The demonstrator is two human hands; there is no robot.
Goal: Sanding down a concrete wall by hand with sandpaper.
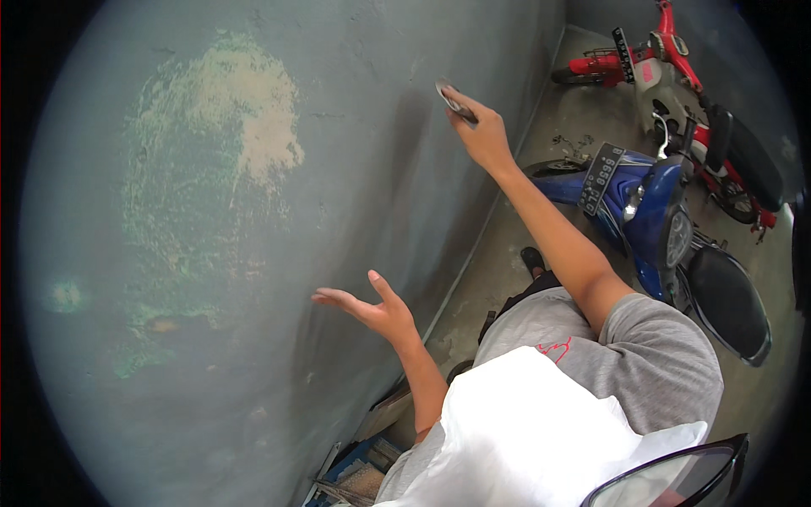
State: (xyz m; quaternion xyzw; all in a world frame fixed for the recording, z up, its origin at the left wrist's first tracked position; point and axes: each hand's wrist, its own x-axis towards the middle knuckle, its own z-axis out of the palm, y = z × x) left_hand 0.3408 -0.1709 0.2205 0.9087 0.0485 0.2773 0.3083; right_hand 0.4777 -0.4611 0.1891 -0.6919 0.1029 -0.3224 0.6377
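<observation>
My right hand (485, 135) is raised in front of the grey wall (355, 76), closed round a small folded grey sheet (456, 106) that looks like sandpaper. The sheet's light edge points toward the wall; whether it touches the surface I cannot tell. Lower and to the left, my left hand (380, 314) holds nothing, its thumb apart from the stretched fingers. It is close to the wall, but contact is unclear. A large worn patch (262, 118) of pale beige and green shows through the wall's grey paint, left of both hands.
A blue motorcycle (655, 220) stands at the right, with a red and white motorcycle (667, 89) behind it. Flat boards and a blue container (359, 465) lie at the foot of the wall. A white cloth (532, 431) and dark-framed glasses (676, 473) fill the lower foreground.
</observation>
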